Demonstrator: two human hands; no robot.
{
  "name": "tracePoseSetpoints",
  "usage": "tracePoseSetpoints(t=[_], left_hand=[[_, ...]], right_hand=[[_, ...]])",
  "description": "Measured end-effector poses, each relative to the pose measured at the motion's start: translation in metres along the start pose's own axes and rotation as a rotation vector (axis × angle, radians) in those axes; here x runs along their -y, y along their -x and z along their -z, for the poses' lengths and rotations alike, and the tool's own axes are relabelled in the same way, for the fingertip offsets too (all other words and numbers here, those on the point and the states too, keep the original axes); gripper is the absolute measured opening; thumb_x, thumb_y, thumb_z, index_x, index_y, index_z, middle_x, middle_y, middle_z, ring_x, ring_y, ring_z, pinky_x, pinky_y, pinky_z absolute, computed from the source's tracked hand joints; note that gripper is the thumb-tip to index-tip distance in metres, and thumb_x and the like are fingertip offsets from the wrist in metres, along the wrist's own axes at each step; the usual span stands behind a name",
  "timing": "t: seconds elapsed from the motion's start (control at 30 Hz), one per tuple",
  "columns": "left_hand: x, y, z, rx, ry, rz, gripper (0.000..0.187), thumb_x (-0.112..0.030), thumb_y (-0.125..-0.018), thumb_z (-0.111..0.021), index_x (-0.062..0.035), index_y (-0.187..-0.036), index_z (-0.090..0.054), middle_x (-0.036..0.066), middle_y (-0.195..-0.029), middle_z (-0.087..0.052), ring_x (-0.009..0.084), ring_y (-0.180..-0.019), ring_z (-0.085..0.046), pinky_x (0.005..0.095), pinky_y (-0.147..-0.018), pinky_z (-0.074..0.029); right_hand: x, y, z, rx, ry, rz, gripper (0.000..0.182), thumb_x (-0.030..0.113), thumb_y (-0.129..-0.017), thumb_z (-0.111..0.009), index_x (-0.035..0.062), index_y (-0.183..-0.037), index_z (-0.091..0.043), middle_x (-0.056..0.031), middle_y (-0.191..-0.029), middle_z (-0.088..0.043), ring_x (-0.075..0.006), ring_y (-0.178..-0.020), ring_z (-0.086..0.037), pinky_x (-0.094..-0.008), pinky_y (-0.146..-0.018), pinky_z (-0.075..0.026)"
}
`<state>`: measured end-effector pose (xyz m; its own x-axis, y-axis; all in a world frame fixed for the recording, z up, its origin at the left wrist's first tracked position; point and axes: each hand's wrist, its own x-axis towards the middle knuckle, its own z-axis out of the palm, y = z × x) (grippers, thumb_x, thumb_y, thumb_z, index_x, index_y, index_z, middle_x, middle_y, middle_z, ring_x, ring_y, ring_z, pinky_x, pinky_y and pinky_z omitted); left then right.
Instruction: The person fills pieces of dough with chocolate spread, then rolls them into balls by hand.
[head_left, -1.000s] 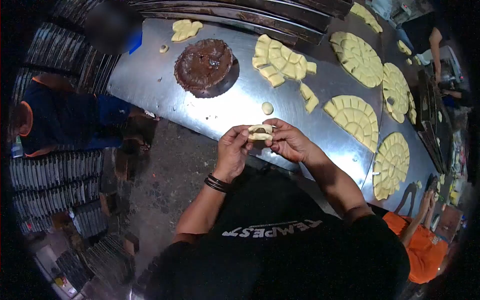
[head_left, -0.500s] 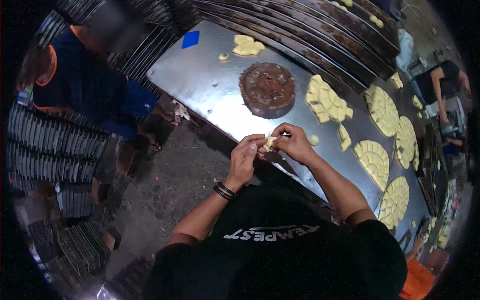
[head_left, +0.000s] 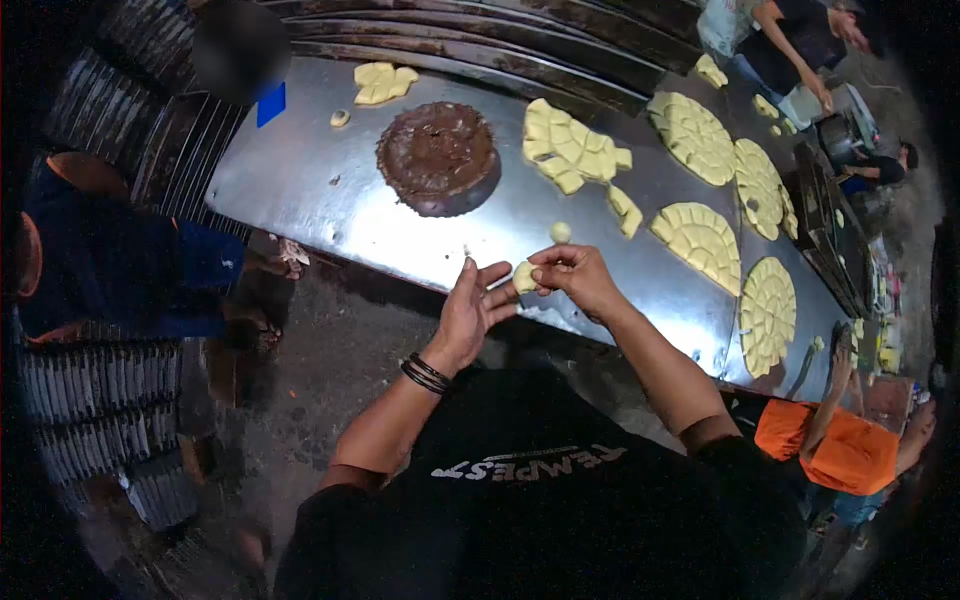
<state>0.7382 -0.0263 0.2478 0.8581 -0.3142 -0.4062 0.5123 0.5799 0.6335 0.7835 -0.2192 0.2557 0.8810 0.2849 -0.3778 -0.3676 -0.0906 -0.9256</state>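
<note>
Between the thumb and fingers of my right hand (head_left: 578,282) is a small piece of pale yellow dough (head_left: 525,277), pinched over the table's near edge. My left hand (head_left: 473,312) is open, palm up and fingers spread, its fingertips right beside that piece. A round dough ball (head_left: 560,232) lies on the metal table (head_left: 340,205) just beyond my right hand. Farther off sits a thick round mass of brown filling (head_left: 437,158). To its right lies a slab of dough cut into pieces (head_left: 570,145), with a loose strip (head_left: 625,210) near it.
Several scored dough rounds (head_left: 768,315) cover the table's right side. A small dough ball (head_left: 340,118) and a blue square (head_left: 271,104) lie at the far left. Long dark trays (head_left: 470,45) line the back. One person (head_left: 120,250) is at left; another, in orange (head_left: 850,450), works at right.
My left hand has let go of the dough and spread its fingers, while my right hand keeps the piece, now smoother and rounder. The camera view has turned, shifting the table leftward.
</note>
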Motion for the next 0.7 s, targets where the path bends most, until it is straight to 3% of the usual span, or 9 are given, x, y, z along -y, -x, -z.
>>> tracePoseSetpoints(t=[0.03, 0.1, 0.27, 0.37, 0.43, 0.5, 0.57, 0.6, 0.7], left_hand=[[0.004, -0.005, -0.007, 0.093, 0.087, 0.064, 0.070, -0.054, -0.095, -0.026, 0.0075, -0.127, -0.038, 0.019, -0.126, -0.046, 0.0267, -0.109, -0.053, 0.0365, -0.087, -0.048], [0.020, -0.010, -0.026, -0.015, 0.149, 0.009, 0.069, -0.052, -0.095, -0.025, 0.0084, -0.124, -0.040, 0.019, -0.119, -0.050, 0.0280, -0.105, -0.055, 0.0375, -0.090, -0.047], [0.068, -0.011, -0.073, 0.002, 0.359, -0.065, 0.053, -0.043, -0.097, -0.031, 0.0019, -0.123, -0.039, 0.015, -0.115, -0.053, 0.0246, -0.099, -0.058, 0.0377, -0.089, -0.047], [0.094, -0.003, -0.081, -0.041, 0.351, -0.010, 0.068, -0.045, -0.095, -0.037, 0.0031, -0.140, -0.018, 0.018, -0.148, -0.012, 0.0305, -0.110, -0.053, 0.0400, -0.091, -0.047], [0.101, 0.014, -0.082, -0.123, 0.266, -0.084, 0.060, -0.039, -0.097, -0.034, 0.0082, -0.133, -0.027, 0.026, -0.137, -0.030, 0.0332, -0.120, -0.045, 0.0424, -0.095, -0.046], [0.110, 0.032, -0.071, -0.192, 0.275, -0.096, 0.054, -0.037, -0.097, -0.036, 0.0059, -0.129, -0.035, 0.022, -0.134, -0.036, 0.0305, -0.116, -0.049, 0.0397, -0.092, -0.048], [0.106, 0.051, -0.068, -0.293, 0.263, -0.129, 0.051, -0.036, -0.097, -0.037, 0.0045, -0.127, -0.040, 0.020, -0.132, -0.040, 0.0289, -0.113, -0.051, 0.0382, -0.090, -0.049], [0.105, 0.059, -0.068, -0.334, 0.255, -0.125, 0.049, -0.036, -0.097, -0.038, 0.0038, -0.125, -0.042, 0.019, -0.131, -0.041, 0.0280, -0.111, -0.052, 0.0375, -0.090, -0.049], [0.101, 0.065, -0.061, -0.370, 0.259, -0.179, 0.047, -0.035, -0.096, -0.040, 0.0022, -0.124, -0.044, 0.016, -0.126, -0.047, 0.0273, -0.109, -0.054, 0.0369, -0.089, -0.049]], right_hand=[[-0.003, 0.001, 0.009, 0.011, 0.045, 0.002, 0.026, 0.005, -0.078, -0.066, -0.0046, -0.102, -0.063, -0.0099, -0.086, -0.066, -0.0143, -0.073, -0.063, -0.0252, -0.067, -0.052], [-0.013, 0.008, 0.022, -0.009, 0.317, 0.396, 0.036, 0.008, -0.072, -0.067, 0.0035, -0.108, -0.064, -0.0072, -0.090, -0.062, -0.0172, -0.082, -0.061, -0.0292, -0.075, -0.051], [-0.014, 0.038, 0.053, -0.126, 0.820, 0.820, 0.023, 0.003, -0.071, -0.067, 0.0048, -0.094, -0.068, -0.0108, -0.082, -0.061, -0.0253, -0.075, -0.060, -0.0320, -0.066, -0.050], [-0.036, 0.054, 0.088, -0.156, 0.900, 0.855, 0.017, 0.001, -0.068, -0.066, 0.0072, -0.084, -0.067, -0.0102, -0.076, -0.061, -0.0270, -0.069, -0.060, -0.0353, -0.061, -0.049], [-0.083, 0.067, 0.124, -0.147, 1.149, 0.761, 0.018, 0.001, -0.069, -0.064, 0.0073, -0.086, -0.065, -0.0091, -0.077, -0.061, -0.0292, -0.068, -0.060, -0.0402, -0.060, -0.049], [-0.095, 0.085, 0.142, -0.019, 1.123, 1.226, 0.008, 0.005, -0.069, -0.063, 0.0066, -0.076, -0.064, -0.0101, -0.079, -0.062, -0.0299, -0.066, -0.060, -0.0434, -0.056, -0.047], [-0.067, 0.097, 0.143, 0.142, 1.108, 1.076, 0.003, 0.008, -0.068, -0.062, 0.0059, -0.066, -0.061, -0.0128, -0.081, -0.063, -0.0313, -0.071, -0.060, -0.0429, -0.059, -0.047], [-0.060, 0.087, 0.151, 0.373, 1.262, 0.502, 0.011, 0.010, -0.067, -0.061, 0.0050, -0.058, -0.057, -0.0144, -0.079, -0.061, -0.0330, -0.075, -0.058, -0.0419, -0.063, -0.045], [-0.046, 0.048, 0.134, 0.275, 1.244, 0.596, 0.011, 0.009, -0.067, -0.059, 0.0040, -0.059, -0.054, -0.0153, -0.074, -0.058, -0.0339, -0.074, -0.055, -0.0418, -0.063, -0.043]])
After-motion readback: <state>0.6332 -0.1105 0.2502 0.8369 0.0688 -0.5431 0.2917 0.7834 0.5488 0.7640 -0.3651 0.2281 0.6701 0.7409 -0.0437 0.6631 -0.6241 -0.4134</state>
